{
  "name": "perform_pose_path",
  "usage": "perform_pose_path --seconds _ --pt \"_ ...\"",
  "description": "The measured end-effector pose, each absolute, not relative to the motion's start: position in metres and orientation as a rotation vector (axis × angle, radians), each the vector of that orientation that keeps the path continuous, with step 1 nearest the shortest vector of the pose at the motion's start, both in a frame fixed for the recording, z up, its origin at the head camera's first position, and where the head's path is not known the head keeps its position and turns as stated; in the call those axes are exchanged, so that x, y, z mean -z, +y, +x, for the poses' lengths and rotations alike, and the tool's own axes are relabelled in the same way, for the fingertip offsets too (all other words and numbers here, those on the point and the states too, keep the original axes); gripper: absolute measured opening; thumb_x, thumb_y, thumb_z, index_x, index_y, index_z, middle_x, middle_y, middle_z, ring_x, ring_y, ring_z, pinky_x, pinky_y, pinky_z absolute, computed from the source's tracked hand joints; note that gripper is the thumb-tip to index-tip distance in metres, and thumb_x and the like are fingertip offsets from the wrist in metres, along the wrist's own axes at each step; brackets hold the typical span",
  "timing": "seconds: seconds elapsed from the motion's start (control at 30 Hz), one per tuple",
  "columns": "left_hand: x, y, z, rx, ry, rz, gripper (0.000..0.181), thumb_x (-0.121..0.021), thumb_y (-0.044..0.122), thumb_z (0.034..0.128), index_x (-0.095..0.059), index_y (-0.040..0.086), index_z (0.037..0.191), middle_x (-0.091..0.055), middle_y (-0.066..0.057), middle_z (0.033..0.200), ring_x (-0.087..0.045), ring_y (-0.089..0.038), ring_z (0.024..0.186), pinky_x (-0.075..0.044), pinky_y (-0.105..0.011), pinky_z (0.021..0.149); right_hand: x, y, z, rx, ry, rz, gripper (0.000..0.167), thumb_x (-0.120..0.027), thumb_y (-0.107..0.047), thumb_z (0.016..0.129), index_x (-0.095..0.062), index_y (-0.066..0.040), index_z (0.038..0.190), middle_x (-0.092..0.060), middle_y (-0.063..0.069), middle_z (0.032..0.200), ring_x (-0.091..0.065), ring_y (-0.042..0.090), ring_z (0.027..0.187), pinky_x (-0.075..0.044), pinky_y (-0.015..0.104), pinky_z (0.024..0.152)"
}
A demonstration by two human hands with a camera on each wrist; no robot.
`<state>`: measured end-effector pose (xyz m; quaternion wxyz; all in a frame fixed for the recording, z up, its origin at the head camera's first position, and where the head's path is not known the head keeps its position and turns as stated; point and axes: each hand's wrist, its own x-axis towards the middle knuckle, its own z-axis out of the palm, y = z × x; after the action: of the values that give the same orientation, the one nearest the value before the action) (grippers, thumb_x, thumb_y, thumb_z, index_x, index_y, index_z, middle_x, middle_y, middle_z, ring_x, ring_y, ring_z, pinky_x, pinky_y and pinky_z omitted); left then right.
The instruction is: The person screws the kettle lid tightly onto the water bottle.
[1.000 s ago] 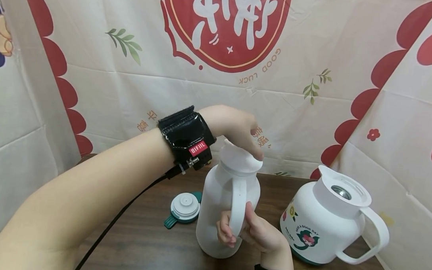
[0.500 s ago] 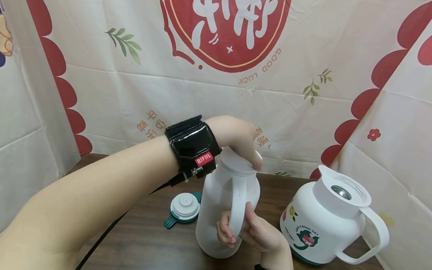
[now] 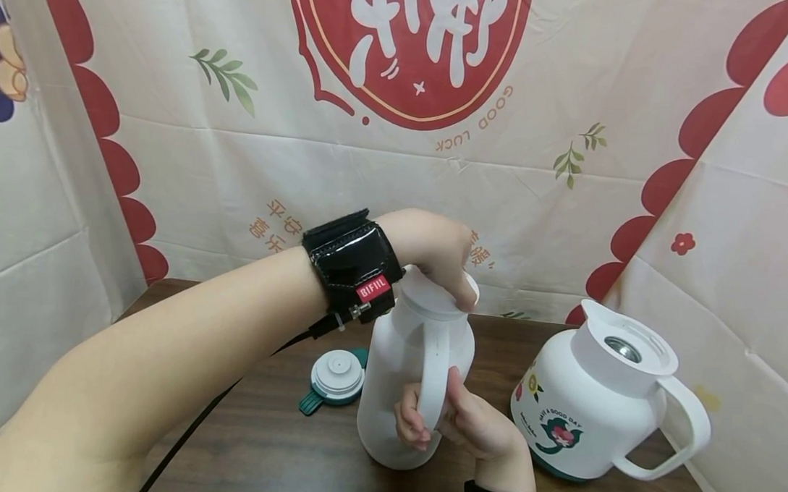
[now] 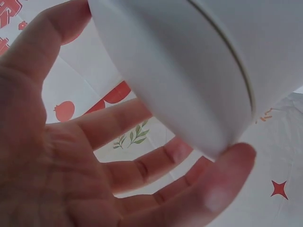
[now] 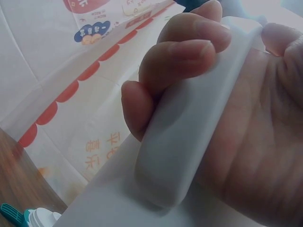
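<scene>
Plausibly the weak point is the left hand (image 3: 436,244) on the top (image 4: 165,71) of the tall jug (image 3: 392,391): the surface looks smooth and rounded, so a hard twist or pull could make the fingertips slide off. If the 2 hands push unevenly, the jug could rock, since it is narrow for its height, and it might knock the stopper (image 3: 337,374) just beside it, or, with a bigger swing, the printed jug (image 3: 590,405) to its right. The tall jug appears to stand upright on the table (image 3: 276,444), between those 2 things. In the left wrist view, the left fingers and thumb are spread wide and bent around the rim of the top, tips touching it, with a gap between palm and rim. The right hand (image 3: 475,426) holds the handle (image 3: 435,356): its fingers curl round 1 side, narrowly closed, while the thumb lies along the other. How hard either hand presses, I cannot tell; a loose hold on the handle would probably let the jug turn.
</scene>
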<state>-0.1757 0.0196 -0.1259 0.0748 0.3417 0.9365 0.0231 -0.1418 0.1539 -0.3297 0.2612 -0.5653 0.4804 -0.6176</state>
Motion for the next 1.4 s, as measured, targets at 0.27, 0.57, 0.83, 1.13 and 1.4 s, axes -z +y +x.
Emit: perform_pose_path --seconds 0.27,0.57,0.83,1.13,1.4 --pt "0.1256 0.0179 -0.176 0.012 2.773 1.099 0.033 -0.07 0.038 0.0841 -0.062 0.012 0.065 -0.051 0.0 0.095 -0.049 -0.012 0.075 -0.041 -0.024 0.061 0.3304 0.1536 -0.1421 1.66 1.302 -1.535 0.07 0.006 -0.05 0.098 -0.034 0.005 0.084 -0.034 0.017 0.073 -0.035 0.029 0.064 -0.033 0.039 0.059" --pt "0.1227 0.0151 -0.1745 0.007 2.757 1.088 0.046 -0.073 0.04 0.083 -0.066 0.015 0.121 -0.053 0.002 0.117 -0.055 -0.015 0.094 -0.048 -0.027 0.072 0.3297 0.1531 -0.1422 1.658 1.302 -1.529 0.07 0.006 -0.05 0.098 -0.034 0.005 0.085 -0.034 0.016 0.074 -0.036 0.029 0.065 -0.033 0.039 0.06" --pt "0.1217 0.0153 -0.1752 -0.015 2.748 1.107 0.045 -0.074 0.038 0.0823 -0.066 0.015 0.121 -0.054 0.002 0.114 -0.056 -0.016 0.092 -0.049 -0.028 0.072 0.3287 0.1532 -0.1426 1.641 1.301 -1.544 0.07 0.007 -0.051 0.097 -0.034 0.005 0.085 -0.034 0.017 0.073 -0.036 0.029 0.064 -0.033 0.04 0.06" --pt "0.1208 0.0169 -0.1756 -0.005 2.727 1.105 0.039 -0.075 0.034 0.0801 -0.068 0.018 0.115 -0.057 0.003 0.107 -0.058 -0.016 0.088 -0.051 -0.032 0.062 0.3288 0.1543 -0.1418 1.643 1.322 -1.555 0.07 0.008 -0.05 0.097 -0.034 0.005 0.085 -0.034 0.018 0.074 -0.035 0.029 0.063 -0.033 0.039 0.059" --pt "0.1193 0.0147 -0.1784 0.032 2.692 1.155 0.047 -0.076 0.035 0.0793 -0.064 0.022 0.123 -0.053 0.005 0.118 -0.058 -0.016 0.09 -0.052 -0.031 0.057 0.3283 0.1546 -0.1417 1.631 1.326 -1.564 0.07 0.008 -0.05 0.097 -0.034 0.005 0.083 -0.034 0.018 0.073 -0.034 0.031 0.062 -0.034 0.038 0.058"
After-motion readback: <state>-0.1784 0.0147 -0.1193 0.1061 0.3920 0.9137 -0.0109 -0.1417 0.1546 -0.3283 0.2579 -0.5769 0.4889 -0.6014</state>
